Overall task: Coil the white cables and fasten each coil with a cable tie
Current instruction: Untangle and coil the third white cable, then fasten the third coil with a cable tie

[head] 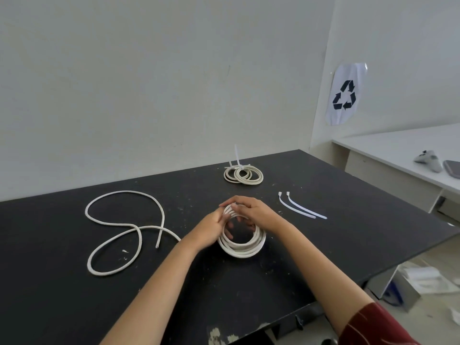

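Note:
A white cable coil (242, 247) stands tilted on the black table (323, 245) in the middle. My left hand (211, 232) grips its left side, fingers through the loop. My right hand (251, 210) curls over the top of the coil and holds it. The rest of the same cable trails left as a loose loop (119, 235) on the table. A finished coil (243, 175) with a cable tie sticking up lies further back. Two loose white cable ties (302, 209) lie to the right of my hands.
The table's right edge drops off near a white desk (398, 148) bearing a grey controller (428, 159) and a dark device (453, 168). Bags and clutter lie on the floor at the lower right. A recycling sign (344, 94) hangs on the wall.

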The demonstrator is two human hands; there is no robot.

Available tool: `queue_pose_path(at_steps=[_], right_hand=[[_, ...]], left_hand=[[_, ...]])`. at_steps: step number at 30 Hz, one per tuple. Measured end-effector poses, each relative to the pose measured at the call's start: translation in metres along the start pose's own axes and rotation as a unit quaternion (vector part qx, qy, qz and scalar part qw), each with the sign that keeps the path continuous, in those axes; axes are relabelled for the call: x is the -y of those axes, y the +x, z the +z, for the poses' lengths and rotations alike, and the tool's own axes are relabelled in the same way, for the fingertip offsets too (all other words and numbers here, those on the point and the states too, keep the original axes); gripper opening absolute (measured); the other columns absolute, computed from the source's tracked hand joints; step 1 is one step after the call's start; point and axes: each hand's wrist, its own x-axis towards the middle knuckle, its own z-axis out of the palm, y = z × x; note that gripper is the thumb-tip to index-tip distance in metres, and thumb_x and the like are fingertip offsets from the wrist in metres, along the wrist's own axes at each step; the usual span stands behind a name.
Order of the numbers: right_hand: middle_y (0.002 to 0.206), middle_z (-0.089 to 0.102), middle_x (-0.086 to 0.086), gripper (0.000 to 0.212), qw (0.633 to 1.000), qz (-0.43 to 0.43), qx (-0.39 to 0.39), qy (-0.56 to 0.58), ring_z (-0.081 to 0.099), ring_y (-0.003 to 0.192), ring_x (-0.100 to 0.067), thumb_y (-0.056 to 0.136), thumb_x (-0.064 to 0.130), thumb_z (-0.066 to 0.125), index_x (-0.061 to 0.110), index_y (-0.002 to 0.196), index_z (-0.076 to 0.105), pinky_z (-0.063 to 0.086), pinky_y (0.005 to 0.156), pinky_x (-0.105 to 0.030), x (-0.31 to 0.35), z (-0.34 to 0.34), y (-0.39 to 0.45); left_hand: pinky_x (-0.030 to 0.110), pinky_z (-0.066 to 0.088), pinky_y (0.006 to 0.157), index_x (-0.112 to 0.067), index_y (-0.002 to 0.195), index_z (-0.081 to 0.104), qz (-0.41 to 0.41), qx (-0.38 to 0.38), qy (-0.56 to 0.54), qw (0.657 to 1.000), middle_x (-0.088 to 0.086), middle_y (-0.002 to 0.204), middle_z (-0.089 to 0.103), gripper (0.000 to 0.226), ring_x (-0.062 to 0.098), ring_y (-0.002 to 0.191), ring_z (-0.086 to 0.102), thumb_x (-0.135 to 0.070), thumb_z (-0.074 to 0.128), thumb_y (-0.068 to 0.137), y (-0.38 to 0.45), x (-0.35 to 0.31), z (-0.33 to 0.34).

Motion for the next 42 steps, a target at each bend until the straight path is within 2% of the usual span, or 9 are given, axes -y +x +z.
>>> queue_pose_path(at_steps=[5, 9, 14, 18, 21, 26, 29, 38, 42], right_hand=[[0.074, 0.060, 0.016, 0.024, 0.995, 0.006, -0.051, -0.084, 0.054, 0.046, 0.005, 0.100, 0.018, 0.053, 0.016, 0.115, 0.071, 0.042, 0.051, -0.009, -0.002, 0.000, 0.012], [0.073, 0.064, 0.015, 0.023, 0.997, 0.009, -0.055, -0.051, 0.051, 0.041, 0.003, 0.098, 0.014, 0.055, 0.014, 0.112, 0.074, 0.038, 0.044, -0.009, -0.005, -0.005, 0.016], [0.081, 0.073, 0.014, 0.022, 0.999, 0.013, -0.014, -0.029, 0.049, 0.049, -0.006, 0.096, 0.021, 0.059, 0.030, 0.107, 0.075, 0.044, 0.046, -0.025, -0.014, -0.008, 0.024], [0.095, 0.075, 0.011, 0.021, 0.999, 0.011, 0.021, -0.025, 0.064, 0.077, 0.000, 0.097, 0.024, 0.059, 0.028, 0.111, 0.075, 0.053, 0.078, -0.025, -0.019, -0.010, 0.028], [0.105, 0.075, 0.011, 0.023, 1.000, 0.025, 0.006, -0.006, 0.065, 0.105, 0.000, 0.098, 0.039, 0.054, 0.033, 0.107, 0.075, 0.047, 0.099, -0.023, -0.022, -0.012, 0.026], [0.097, 0.070, 0.001, 0.015, 0.949, 0.073, -0.246, -0.180, 0.063, 0.083, -0.009, 0.089, 0.014, 0.065, 0.020, 0.097, 0.076, 0.051, 0.086, -0.026, -0.046, -0.039, 0.027], [0.101, 0.057, -0.004, 0.011, 0.909, 0.130, -0.323, -0.231, 0.054, 0.081, -0.011, 0.089, 0.008, 0.065, 0.010, 0.098, 0.071, 0.041, 0.077, -0.021, -0.060, -0.054, 0.018], [0.101, 0.071, -0.018, 0.019, 0.887, 0.242, -0.298, -0.257, 0.068, 0.094, -0.035, 0.091, -0.002, 0.053, 0.000, 0.098, 0.072, 0.056, 0.083, -0.041, -0.063, -0.055, 0.012], [0.095, 0.071, 0.001, 0.019, 0.917, 0.106, -0.356, -0.149, 0.065, 0.083, -0.008, 0.095, 0.011, 0.059, 0.013, 0.105, 0.075, 0.050, 0.078, -0.023, -0.027, -0.045, 0.007]], left_hand=[[0.018, 0.054, 0.063, -0.007, 0.093, 0.053, -0.076, 0.000, -0.180, 0.981, 0.011, 0.083, 0.058, 0.022, 0.012, 0.067, 0.066, -0.018, 0.037, 0.103, 0.013, 0.005, 0.005], [0.034, 0.059, 0.076, 0.003, 0.109, 0.061, -0.158, 0.093, -0.446, 0.876, 0.016, 0.093, 0.067, 0.034, 0.031, 0.087, 0.070, -0.024, 0.042, 0.100, 0.018, 0.012, -0.008], [0.038, 0.059, 0.077, 0.002, 0.106, 0.063, -0.180, 0.148, -0.537, 0.810, 0.012, 0.081, 0.066, 0.036, 0.035, 0.090, 0.070, -0.025, 0.040, 0.099, 0.018, 0.019, -0.009], [0.033, 0.056, 0.069, -0.003, 0.100, 0.056, -0.182, 0.202, -0.581, 0.767, 0.001, 0.064, 0.051, 0.023, 0.020, 0.067, 0.062, -0.022, 0.043, 0.095, 0.024, 0.026, -0.010], [0.028, 0.052, 0.061, -0.005, 0.092, 0.052, -0.186, 0.199, -0.579, 0.769, -0.002, 0.061, 0.043, 0.021, 0.013, 0.056, 0.050, -0.024, 0.042, 0.094, 0.027, 0.027, -0.005], [0.025, 0.049, 0.058, -0.006, 0.088, 0.050, -0.192, 0.182, -0.593, 0.760, -0.003, 0.058, 0.042, 0.022, 0.012, 0.053, 0.046, -0.025, 0.041, 0.095, 0.026, 0.024, 0.000], [0.025, 0.049, 0.058, -0.006, 0.089, 0.050, -0.187, 0.175, -0.591, 0.765, -0.003, 0.059, 0.042, 0.020, 0.012, 0.054, 0.046, -0.025, 0.043, 0.093, 0.024, 0.026, 0.000], [0.024, 0.047, 0.058, -0.005, 0.091, 0.051, -0.176, 0.143, -0.581, 0.782, -0.003, 0.058, 0.043, 0.025, 0.011, 0.052, 0.045, -0.025, 0.039, 0.099, 0.019, 0.023, 0.003], [0.025, 0.045, 0.063, -0.006, 0.091, 0.051, -0.170, 0.141, -0.566, 0.794, -0.003, 0.061, 0.041, 0.027, 0.010, 0.054, 0.045, -0.026, 0.037, 0.101, 0.015, 0.021, 0.001]])
